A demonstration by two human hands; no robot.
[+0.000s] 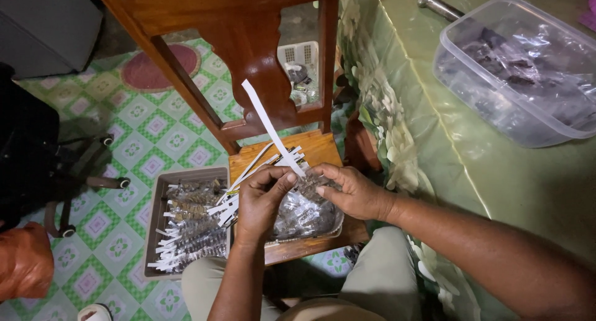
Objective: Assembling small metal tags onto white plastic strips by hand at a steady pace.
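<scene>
Both hands met over the wooden chair seat [313, 148]: the left hand [261, 200] pinched the white paper strip [270, 127], its long axis running up-left, away; the right hand [351, 190] closed on what looked like a small dark packet [308, 185], touching.

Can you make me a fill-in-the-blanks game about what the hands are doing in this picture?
1. The left hand and right hand together hold a long white paper ____.
2. The hands work above the seat of a brown ____ chair.
3. The clear plastic tub stands on a ____ tablecloth.
4. The grey rectangular tray of wrapped bundles lies to the ____ of the hands.

Missing words: strip; wooden; green; left
</scene>
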